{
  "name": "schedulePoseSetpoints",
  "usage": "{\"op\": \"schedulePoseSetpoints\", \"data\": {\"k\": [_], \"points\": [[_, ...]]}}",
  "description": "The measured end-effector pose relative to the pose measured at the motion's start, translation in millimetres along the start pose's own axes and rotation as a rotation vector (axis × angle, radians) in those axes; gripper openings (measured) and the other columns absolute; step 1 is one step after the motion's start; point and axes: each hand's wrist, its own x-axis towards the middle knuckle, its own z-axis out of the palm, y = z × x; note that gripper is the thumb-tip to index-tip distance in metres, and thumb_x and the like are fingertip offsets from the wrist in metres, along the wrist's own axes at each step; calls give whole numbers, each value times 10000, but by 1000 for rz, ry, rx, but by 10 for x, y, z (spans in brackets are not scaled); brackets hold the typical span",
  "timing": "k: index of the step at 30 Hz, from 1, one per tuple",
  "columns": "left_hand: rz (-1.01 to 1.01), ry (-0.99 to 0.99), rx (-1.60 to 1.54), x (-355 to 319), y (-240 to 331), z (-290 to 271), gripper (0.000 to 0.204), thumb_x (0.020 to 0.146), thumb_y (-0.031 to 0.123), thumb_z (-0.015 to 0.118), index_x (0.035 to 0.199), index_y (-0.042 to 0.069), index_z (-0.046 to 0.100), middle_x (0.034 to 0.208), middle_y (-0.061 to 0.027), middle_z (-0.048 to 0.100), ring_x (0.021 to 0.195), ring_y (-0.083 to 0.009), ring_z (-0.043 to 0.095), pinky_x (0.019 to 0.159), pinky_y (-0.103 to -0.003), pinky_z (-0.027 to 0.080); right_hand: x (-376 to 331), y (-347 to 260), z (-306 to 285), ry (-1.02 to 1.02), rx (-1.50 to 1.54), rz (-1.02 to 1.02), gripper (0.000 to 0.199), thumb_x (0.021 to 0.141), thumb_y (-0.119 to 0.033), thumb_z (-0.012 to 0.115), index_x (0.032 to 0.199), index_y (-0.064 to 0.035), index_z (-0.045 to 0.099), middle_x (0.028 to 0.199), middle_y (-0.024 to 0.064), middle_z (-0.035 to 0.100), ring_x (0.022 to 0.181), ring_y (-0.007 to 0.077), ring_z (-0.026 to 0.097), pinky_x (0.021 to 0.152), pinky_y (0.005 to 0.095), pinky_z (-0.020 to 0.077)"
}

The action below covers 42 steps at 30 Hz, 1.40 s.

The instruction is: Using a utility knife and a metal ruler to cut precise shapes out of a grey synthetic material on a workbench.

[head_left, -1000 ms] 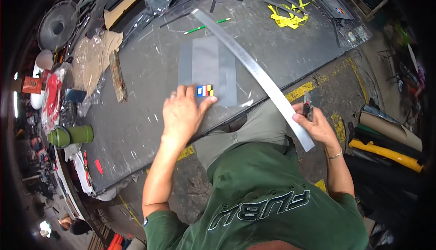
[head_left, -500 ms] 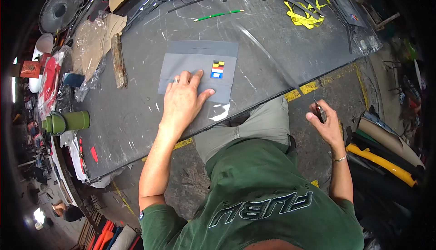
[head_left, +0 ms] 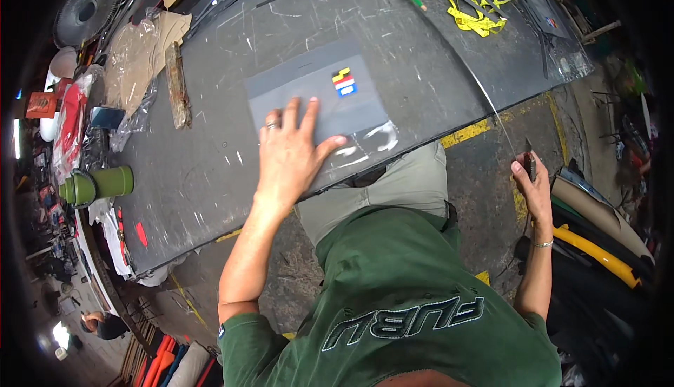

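Worktop [head_left: 210, 176]: dark, matt, scratched, dusty. Grey sheet [head_left: 316, 92]: smooth, matt, glossy clear film at near edge. Wood block [head_left: 177, 85]: rough, weathered. Cardboard [head_left: 151, 43] under crinkled clear plastic. Green cup [head_left: 95, 185]: smooth plastic. Shirt [head_left: 414, 296]: green cloth.
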Motion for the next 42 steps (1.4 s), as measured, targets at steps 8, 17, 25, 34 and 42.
{"op": "schedulePoseSetpoints", "data": {"k": [8, 17, 25, 34, 42], "points": [[23, 92, -93, 216, 50, -12, 523, 983, 300, 669, 1435, 57, 571, 1510, -218, 508, 1375, -398, 510, 1105, -512, 447, -51, 96, 288, 68, 136, -134, 351, 895, -263, 807, 1075, -19, 631, 884, -39, 553, 779, 58, 491, 688, 230, 405], [54, -99, -142, 94, -180, 100, 842, 936, 543, 680, 1564, 48, 417, 1662, -160, 340, 1565, -350, 245, 1270, -565, 195, -30, 15, 955, 110, 308, -245, 396, 949, -356, 779, 1142, -56, 607, 843, -29, 549, 646, 51, 492, 570, 217, 388], [97, -84, -167, 327, 201, 255, 902, 933, 622, 645, 1596, 74, 375, 1679, -132, 317, 1573, -307, 241, 1290, -520, 166, -97, -466, 1524, 25, 422, -312, 325, 1033, -336, 678, 1124, -34, 600, 769, -26, 551, 661, 70, 504, 619, 237, 413], [81, 13, -406, 313, 49, 337, 814, 1004, 475, 629, 1599, 14, 318, 1682, -194, 278, 1566, -333, 252, 1281, -502, 197, -142, -446, 1485, -169, 56, -202, 337, 1021, -315, 694, 1100, 3, 615, 866, 81, 629, 826, 113, 565, 760, 291, 480], [73, -7, -362, 471, -70, 198, 827, 994, 499, 635, 1583, -1, 340, 1679, -212, 269, 1541, -352, 307, 1253, -448, 285, -35, -705, 1597, -300, -47, -184, 334, 1006, -310, 695, 1121, -5, 625, 841, 184, 667, 763, 271, 648, 740, 379, 504]]}}
